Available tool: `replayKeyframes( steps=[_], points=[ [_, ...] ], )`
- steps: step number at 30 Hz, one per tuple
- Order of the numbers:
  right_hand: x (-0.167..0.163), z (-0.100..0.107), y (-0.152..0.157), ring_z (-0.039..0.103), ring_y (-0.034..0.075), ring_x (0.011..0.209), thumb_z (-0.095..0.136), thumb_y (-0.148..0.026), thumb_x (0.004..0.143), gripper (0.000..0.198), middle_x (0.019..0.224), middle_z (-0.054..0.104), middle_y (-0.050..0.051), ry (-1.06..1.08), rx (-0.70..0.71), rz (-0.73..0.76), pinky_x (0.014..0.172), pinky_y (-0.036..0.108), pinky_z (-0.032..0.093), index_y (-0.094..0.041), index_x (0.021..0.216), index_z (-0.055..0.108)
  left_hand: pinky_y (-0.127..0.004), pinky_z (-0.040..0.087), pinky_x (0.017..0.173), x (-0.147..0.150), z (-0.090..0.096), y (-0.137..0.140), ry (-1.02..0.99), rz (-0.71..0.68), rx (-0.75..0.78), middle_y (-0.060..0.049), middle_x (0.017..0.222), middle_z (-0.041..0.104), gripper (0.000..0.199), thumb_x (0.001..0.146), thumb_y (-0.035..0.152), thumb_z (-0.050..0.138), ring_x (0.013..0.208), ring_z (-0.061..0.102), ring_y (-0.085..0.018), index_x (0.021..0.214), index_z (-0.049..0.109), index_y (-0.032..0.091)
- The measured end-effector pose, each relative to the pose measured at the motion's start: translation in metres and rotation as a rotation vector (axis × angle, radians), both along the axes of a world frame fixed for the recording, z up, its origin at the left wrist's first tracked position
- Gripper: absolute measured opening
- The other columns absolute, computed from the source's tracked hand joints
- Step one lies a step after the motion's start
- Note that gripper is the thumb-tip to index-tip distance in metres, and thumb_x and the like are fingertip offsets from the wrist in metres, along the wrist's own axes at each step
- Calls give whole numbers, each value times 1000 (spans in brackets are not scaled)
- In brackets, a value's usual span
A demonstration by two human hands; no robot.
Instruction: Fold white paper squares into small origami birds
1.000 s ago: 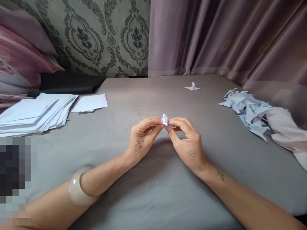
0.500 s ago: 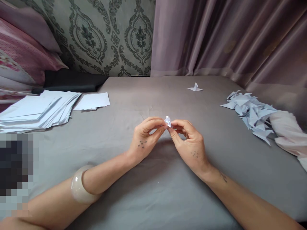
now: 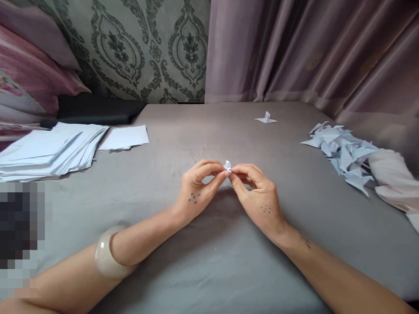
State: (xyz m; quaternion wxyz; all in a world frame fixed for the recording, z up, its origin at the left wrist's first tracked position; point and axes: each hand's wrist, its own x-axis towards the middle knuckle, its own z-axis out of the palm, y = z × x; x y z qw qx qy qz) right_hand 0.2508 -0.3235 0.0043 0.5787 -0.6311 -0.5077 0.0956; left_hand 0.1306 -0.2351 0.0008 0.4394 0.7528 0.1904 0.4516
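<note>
A small white folded paper piece (image 3: 228, 166) is pinched between both hands near the middle of the view, held above the grey cloth. My left hand (image 3: 199, 183) closes thumb and fingers on its left side. From the other side, my right hand (image 3: 257, 192) grips it the same way, with the fingertips of both hands almost meeting. Most of the paper is hidden behind the fingers; only its peaked top and a bit of the middle show.
A grey cloth-covered surface (image 3: 203, 266) spreads under the hands. Stacked white paper sheets (image 3: 65, 144) and a smaller paper pile (image 3: 126, 137) lie left. One folded paper bird (image 3: 266, 117) stands at the back; a heap of folded paper birds (image 3: 343, 150) lies right, against pale fabric (image 3: 393, 174).
Both hands stay almost in place, still pinching the folded paper. Its peaked top shows slightly lower and at a different tilt than before.
</note>
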Motion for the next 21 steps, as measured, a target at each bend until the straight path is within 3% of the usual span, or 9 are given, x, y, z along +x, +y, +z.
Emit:
replayKeyframes(
  steps=[8, 16, 21],
  points=[
    [0, 3, -1, 63, 15, 84, 60, -21, 85, 6, 91, 65, 2, -74, 8, -2, 79, 32, 56, -24, 88, 65, -27, 53, 76, -1, 1, 0, 18, 11, 43, -5, 91, 66, 7, 84, 24, 66, 82, 64, -14, 85, 69, 18],
    [-3, 1, -2, 63, 13, 80, 60, -19, 85, 8, 86, 64, -1, -32, 0, -18, 80, 31, 55, -25, 90, 63, -30, 55, 83, 1, 1, 0, -55, -78, -66, -5, 97, 67, 6, 84, 22, 66, 90, 64, -16, 88, 68, 19],
    [6, 10, -6, 64, 14, 80, 61, -23, 84, 5, 86, 65, 0, 95, -52, 85, 79, 30, 54, -22, 89, 64, -28, 55, 81, -3, 3, 1, -30, -168, -134, -4, 93, 68, 6, 85, 20, 65, 87, 65, -15, 90, 66, 18]
  ],
)
